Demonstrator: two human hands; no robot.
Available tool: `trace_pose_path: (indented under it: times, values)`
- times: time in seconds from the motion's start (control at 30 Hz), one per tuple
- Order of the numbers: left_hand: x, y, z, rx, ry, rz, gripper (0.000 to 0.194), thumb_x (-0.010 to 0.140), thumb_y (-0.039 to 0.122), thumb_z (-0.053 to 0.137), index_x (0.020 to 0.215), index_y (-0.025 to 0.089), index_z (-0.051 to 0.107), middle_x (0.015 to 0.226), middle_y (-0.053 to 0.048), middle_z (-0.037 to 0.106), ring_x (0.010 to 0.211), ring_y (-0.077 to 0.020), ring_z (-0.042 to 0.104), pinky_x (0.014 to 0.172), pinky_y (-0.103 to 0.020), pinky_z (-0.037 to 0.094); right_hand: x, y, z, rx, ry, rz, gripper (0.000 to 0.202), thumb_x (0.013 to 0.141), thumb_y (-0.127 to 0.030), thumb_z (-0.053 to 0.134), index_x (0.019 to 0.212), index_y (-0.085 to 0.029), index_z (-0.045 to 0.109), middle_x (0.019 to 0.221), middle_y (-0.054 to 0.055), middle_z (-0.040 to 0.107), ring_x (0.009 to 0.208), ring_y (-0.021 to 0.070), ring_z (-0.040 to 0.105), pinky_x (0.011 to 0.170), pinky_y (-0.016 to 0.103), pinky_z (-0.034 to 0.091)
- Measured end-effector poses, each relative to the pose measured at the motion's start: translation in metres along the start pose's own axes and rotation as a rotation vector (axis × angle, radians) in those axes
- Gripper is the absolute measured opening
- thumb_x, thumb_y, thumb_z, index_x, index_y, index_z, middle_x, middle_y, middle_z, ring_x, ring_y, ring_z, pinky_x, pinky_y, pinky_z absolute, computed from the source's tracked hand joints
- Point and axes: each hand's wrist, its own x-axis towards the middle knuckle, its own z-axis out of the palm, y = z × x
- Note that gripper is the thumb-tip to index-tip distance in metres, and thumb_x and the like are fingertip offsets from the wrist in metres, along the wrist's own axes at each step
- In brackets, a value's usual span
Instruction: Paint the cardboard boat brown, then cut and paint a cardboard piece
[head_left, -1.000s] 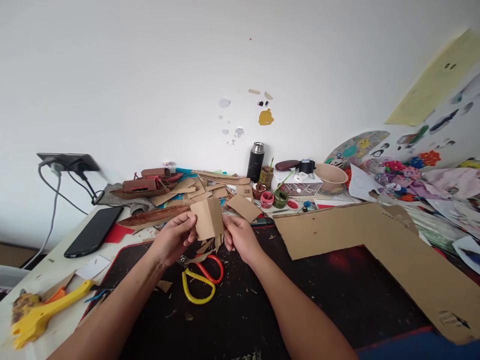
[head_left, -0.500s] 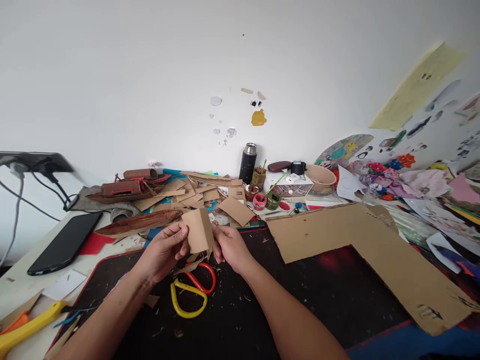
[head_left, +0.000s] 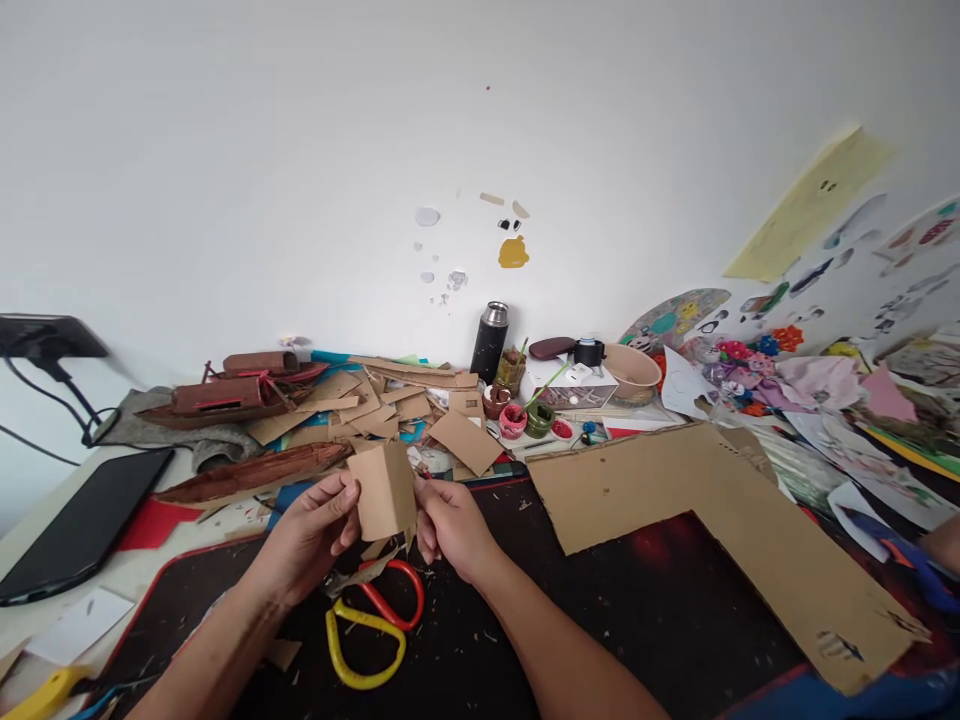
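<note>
Between my two hands is a small piece of cardboard, creased so that its right part angles away. My left hand pinches its left edge, thumb in front. At its right edge my right hand is closed, thumb against the fingers. Just below lie scissors with one yellow and one red handle loop on the dark mat; cardboard scraps cover part of their blades. Behind my left hand rests a brown boat hull, and further back a brown model boat with a rounded cabin.
A large L-shaped cardboard sheet lies on the right of the mat. Cardboard scraps, paint pots and a black flask stand toward the wall. A phone lies at left. At the far right edge, part of a hand shows.
The camera view has shifted slightly, so most things sit lower and a little to the left. Both hands keep hold of the creased cardboard. A hand has come into view at the far right.
</note>
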Motion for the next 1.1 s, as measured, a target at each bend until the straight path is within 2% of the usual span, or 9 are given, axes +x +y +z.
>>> trace_pose_path:
  times: [0.2,0.43,0.77,0.97,1.1]
  values:
    - [0.003,-0.002,-0.001,-0.031,0.021,-0.04,0.058,0.051,0.055,0.105,0.069,0.016,0.065,0.045,0.005,0.05,0.038,-0.0036,0.033,0.04,-0.015,0.028,0.0,-0.002,-0.002,0.04,0.033,0.007,0.071,0.08,-0.091,0.065,0.063,-0.025,0.045,0.039,-0.01,0.041,0.03,0.0082,0.041,0.033,0.022,0.021]
    - [0.006,-0.005,-0.002,-0.031,0.009,-0.068,0.059,0.054,0.055,0.104,0.064,0.016,0.06,0.044,0.004,0.051,0.037,-0.0041,0.034,0.04,-0.014,0.027,0.001,0.004,0.0,0.094,0.036,0.035,0.074,0.074,-0.094,0.068,0.065,-0.024,0.046,0.038,-0.01,0.042,0.029,0.0085,0.041,0.031,0.021,0.021]
    - [0.003,-0.001,0.002,-0.042,0.029,-0.063,0.061,0.049,0.054,0.105,0.061,0.015,0.059,0.043,0.003,0.051,0.036,-0.0041,0.035,0.038,-0.015,0.028,-0.003,-0.001,0.0,0.05,0.043,0.054,0.072,0.076,-0.093,0.066,0.066,-0.025,0.047,0.039,-0.01,0.042,0.03,0.0086,0.042,0.033,0.022,0.023]
    - [0.001,0.001,0.004,-0.028,0.019,-0.06,0.063,0.048,0.057,0.105,0.06,0.016,0.058,0.042,0.003,0.05,0.037,-0.0045,0.036,0.038,-0.015,0.028,-0.01,-0.02,-0.022,-0.167,0.026,0.032,0.067,0.088,-0.084,0.059,0.061,-0.024,0.048,0.041,-0.007,0.045,0.032,0.0092,0.043,0.035,0.023,0.026]
    - [0.0,0.003,0.005,-0.025,0.03,-0.048,0.063,0.047,0.057,0.105,0.061,0.016,0.06,0.043,0.003,0.05,0.038,-0.0049,0.036,0.038,-0.015,0.028,-0.004,-0.056,-0.051,-0.387,0.179,-0.099,0.055,0.094,-0.074,0.058,0.081,-0.021,0.066,0.044,-0.007,0.05,0.034,0.0122,0.045,0.039,0.026,0.033]
